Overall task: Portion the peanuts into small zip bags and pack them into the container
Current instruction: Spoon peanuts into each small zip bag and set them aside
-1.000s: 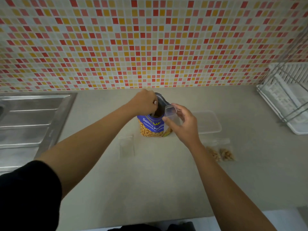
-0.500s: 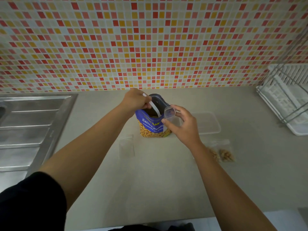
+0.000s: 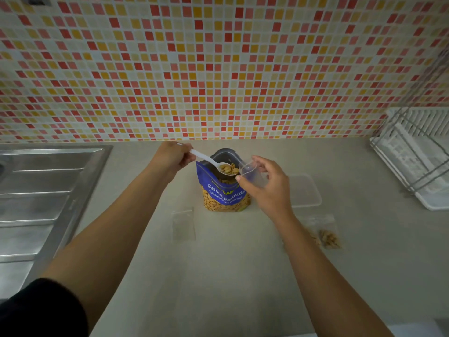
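Head view: peanut bag stands upright mid-tabletop, mouth open upward, label facing the camera. Left hand grip is closed on the handle of a white plastic spoon. The spoon's long axis runs from upper left down to lower right, with the bowl pointing right, over the bag mouth and loaded with peanuts. Right hand grip pinches a small clear zip bag just right of the spoon bowl, its open mouth turned up-left toward the bowl (can't tell if they touch). Clear container sits flat on the tabletop right of the peanut bag, behind the right hand. 1 empty zip bag lies flat, front-left of the peanut bag. Filled zip bags lie front-right, partly behind the right forearm. Sink drainboard far left, dish rack far right.
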Tool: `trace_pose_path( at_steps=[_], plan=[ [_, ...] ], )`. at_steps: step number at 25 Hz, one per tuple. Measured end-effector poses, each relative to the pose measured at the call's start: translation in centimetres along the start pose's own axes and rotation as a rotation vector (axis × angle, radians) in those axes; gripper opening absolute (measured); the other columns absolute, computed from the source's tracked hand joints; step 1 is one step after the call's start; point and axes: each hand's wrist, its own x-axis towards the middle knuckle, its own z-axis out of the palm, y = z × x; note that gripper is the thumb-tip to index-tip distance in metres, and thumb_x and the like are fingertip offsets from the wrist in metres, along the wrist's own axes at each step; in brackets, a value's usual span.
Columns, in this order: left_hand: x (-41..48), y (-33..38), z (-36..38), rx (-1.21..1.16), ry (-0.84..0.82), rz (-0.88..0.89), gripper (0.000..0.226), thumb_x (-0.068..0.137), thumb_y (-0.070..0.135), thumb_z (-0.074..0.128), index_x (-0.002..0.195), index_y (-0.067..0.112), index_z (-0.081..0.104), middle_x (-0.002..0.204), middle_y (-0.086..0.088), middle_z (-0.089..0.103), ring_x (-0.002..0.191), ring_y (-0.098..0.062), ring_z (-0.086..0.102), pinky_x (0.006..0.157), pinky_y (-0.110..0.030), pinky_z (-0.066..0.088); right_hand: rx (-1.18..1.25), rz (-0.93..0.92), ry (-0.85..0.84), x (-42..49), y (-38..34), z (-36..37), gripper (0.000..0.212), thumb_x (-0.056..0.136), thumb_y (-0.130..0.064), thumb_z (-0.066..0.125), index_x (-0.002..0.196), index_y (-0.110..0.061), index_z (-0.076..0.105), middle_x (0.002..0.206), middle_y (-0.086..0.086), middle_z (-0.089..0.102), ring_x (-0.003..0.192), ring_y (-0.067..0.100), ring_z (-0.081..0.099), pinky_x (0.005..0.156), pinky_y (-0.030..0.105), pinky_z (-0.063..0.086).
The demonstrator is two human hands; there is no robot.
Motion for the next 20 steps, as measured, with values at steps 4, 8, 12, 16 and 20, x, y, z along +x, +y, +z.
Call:
trace_pose_path(
  at_steps=[4,8,12,16,20],
  plan=[
    [0.5,0.2,-0.7,-0.052,-0.011,-0.002,0.015,0.094,0.007,0.047,0.083,0.004,0.057,0.069,-0.007,0.053,0.06,-0.011,0.052,0.042,-0.009,0.044,-0.066,0.033,-0.015,0.8,-0.7,0.4,0.056,0.068,-0.032,0.08,0.119,-0.016,0.06,0.105,-0.006,0.063,0.097,0.007,0.057,0.084,0.022,0.048],
    [0.6,0.6,-1.2,-0.063,-0.01,-0.019,0.012,0.094,0.007,0.047,0.087,0.003,0.057,0.069,-0.007,0.052,0.059,-0.011,0.05,0.04,-0.009,0.043,-0.145,0.039,-0.029,1.5,-0.9,0.6,0.058,0.068,-0.036,0.079,0.119,-0.018,0.06,0.106,-0.005,0.063,0.095,0.007,0.058,0.083,0.025,0.05],
    [0.7,1.3,-1.7,-0.075,-0.004,-0.026,0.014,0.094,0.011,0.049,0.101,0.001,0.057,0.073,-0.006,0.054,0.062,-0.01,0.052,0.042,-0.01,0.043,-0.255,0.0,-0.088,1.9,-1.1,0.8,0.06,0.068,-0.037,0.078,0.12,-0.015,0.058,0.109,-0.002,0.063,0.096,0.009,0.056,0.079,0.021,0.044],
    [0.5,2.6,-1.9,-0.072,-0.02,0.001,0.016,0.094,0.011,0.05,0.105,0.002,0.056,0.073,-0.005,0.054,0.061,-0.009,0.051,0.043,-0.011,0.044,-0.307,-0.014,-0.125,2.2,-1.1,0.9,0.059,0.068,-0.037,0.078,0.12,-0.014,0.058,0.108,0.0,0.063,0.099,0.014,0.057,0.081,0.024,0.047],
    [-0.1,3.7,-1.4,-0.035,-0.043,0.025,0.011,0.094,0.011,0.05,0.091,0.005,0.058,0.07,-0.005,0.054,0.058,-0.009,0.051,0.045,-0.012,0.044,-0.286,-0.006,-0.12,2.3,-1.3,0.9,0.058,0.068,-0.036,0.078,0.118,-0.014,0.059,0.108,0.0,0.063,0.097,0.012,0.056,0.077,0.021,0.044]
  ],
)
